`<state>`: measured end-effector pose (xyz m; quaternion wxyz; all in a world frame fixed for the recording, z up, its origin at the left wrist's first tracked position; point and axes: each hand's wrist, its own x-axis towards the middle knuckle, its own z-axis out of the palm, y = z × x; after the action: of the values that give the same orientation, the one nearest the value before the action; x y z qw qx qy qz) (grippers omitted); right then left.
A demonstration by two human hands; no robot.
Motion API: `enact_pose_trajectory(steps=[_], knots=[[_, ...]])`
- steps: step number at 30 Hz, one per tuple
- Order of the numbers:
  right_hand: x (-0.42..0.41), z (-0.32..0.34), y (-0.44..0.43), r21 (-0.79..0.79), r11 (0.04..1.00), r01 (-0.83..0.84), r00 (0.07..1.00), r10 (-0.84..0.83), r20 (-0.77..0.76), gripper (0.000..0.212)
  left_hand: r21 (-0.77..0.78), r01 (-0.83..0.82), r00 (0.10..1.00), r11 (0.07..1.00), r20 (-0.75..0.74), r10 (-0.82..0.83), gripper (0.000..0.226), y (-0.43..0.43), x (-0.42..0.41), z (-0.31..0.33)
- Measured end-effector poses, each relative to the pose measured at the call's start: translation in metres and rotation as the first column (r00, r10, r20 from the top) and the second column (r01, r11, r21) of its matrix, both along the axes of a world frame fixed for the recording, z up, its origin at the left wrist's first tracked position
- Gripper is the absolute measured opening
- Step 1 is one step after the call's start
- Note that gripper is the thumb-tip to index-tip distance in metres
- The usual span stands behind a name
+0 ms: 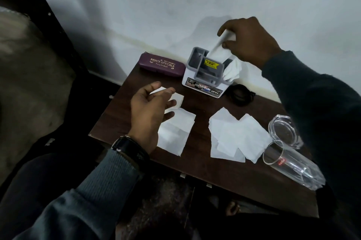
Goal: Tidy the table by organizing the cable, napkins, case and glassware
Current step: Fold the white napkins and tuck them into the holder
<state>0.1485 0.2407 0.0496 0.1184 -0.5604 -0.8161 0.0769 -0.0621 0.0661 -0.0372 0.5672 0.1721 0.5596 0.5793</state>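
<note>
Judging progress, I'd say early: my right hand (252, 41) pinches one napkin (217, 51) into the holder (203, 81) below it; loose napkins (234, 136) remain beside my half-open, empty left hand (150, 111), glasses (293, 163) lie toppled, the cable (241, 94) looks coiled, the case (162, 65) rests beyond.

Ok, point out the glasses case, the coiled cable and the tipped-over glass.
glasses case (162, 64), head view, middle of its maroon lid.
coiled cable (241, 94), head view, on the black coil.
tipped-over glass (289, 165), head view, on its clear side wall.
</note>
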Motion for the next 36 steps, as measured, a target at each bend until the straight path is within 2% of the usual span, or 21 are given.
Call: enact_pose_trajectory(steps=[7, 12, 18, 21, 23, 24, 25, 26, 28, 29, 32, 36], knots=[[-0.011, -0.007, 0.000, -0.024, 0.999, -0.025, 0.997, 0.027, 0.069, 0.028, -0.048, -0.005, 1.000, 0.999, -0.004, 0.005, 0.039, -0.002, 0.001, 0.000], [-0.018, -0.021, -0.002, -0.127, 0.991, 0.040, 0.995, -0.027, 0.101, 0.044, -0.048, -0.056, 0.998, 0.997, -0.009, 0.055, 0.039, 0.001, -0.004, 0.000], [-0.015, -0.026, -0.012, -0.098, 0.992, 0.074, 0.992, -0.063, 0.112, 0.042, -0.063, -0.115, 0.993, 0.991, -0.011, 0.115, 0.027, 0.002, -0.013, -0.004], [-0.017, -0.022, -0.025, 0.025, 0.997, 0.071, 0.991, -0.073, 0.113, 0.043, -0.062, -0.128, 0.991, 0.990, -0.039, 0.126, 0.024, 0.002, -0.015, -0.005], [-0.026, -0.023, -0.048, 0.183, 0.981, 0.069, 0.997, -0.065, -0.029, 0.032, -0.053, -0.143, 0.987, 0.988, -0.077, 0.139, 0.023, 0.002, -0.016, -0.005], [-0.031, -0.028, -0.063, 0.209, 0.976, 0.061, 0.994, -0.041, -0.097, 0.024, -0.049, -0.148, 0.986, 0.988, -0.090, 0.144, 0.023, 0.002, -0.017, -0.005], [-0.036, -0.035, -0.078, 0.158, 0.986, 0.051, 0.990, -0.029, -0.138, 0.016, -0.048, -0.152, 0.985, 0.987, -0.094, 0.147, 0.022, 0.001, -0.017, -0.005], [-0.041, -0.045, -0.093, 0.032, 0.999, 0.041, 0.987, -0.035, -0.156, 0.012, -0.049, -0.156, 0.985, 0.987, -0.088, 0.151, 0.022, 0.001, -0.018, -0.005], [-0.050, -0.072, -0.117, -0.283, 0.959, 0.011, 0.994, -0.043, -0.105, 0.028, -0.058, -0.165, 0.984, 0.985, -0.079, 0.160, 0.022, -0.001, -0.022, -0.004], [-0.053, -0.085, -0.125, -0.380, 0.925, 0.007, 0.998, -0.031, -0.057, 0.038, -0.064, -0.170, 0.983, 0.983, -0.078, 0.165, 0.022, -0.002, -0.024, -0.004], [-0.059, -0.111, -0.136, -0.438, 0.897, 0.068, 0.998, -0.066, 0.019, 0.054, -0.082, -0.183, 0.981, 0.980, -0.074, 0.177, 0.022, -0.004, -0.030, -0.004], [-0.056, -0.123, -0.138, -0.417, 0.904, 0.099, 0.985, -0.148, -0.087, 0.037, -0.107, -0.154, 0.986, 0.982, -0.082, 0.145, 0.022, -0.006, -0.033, -0.006]])
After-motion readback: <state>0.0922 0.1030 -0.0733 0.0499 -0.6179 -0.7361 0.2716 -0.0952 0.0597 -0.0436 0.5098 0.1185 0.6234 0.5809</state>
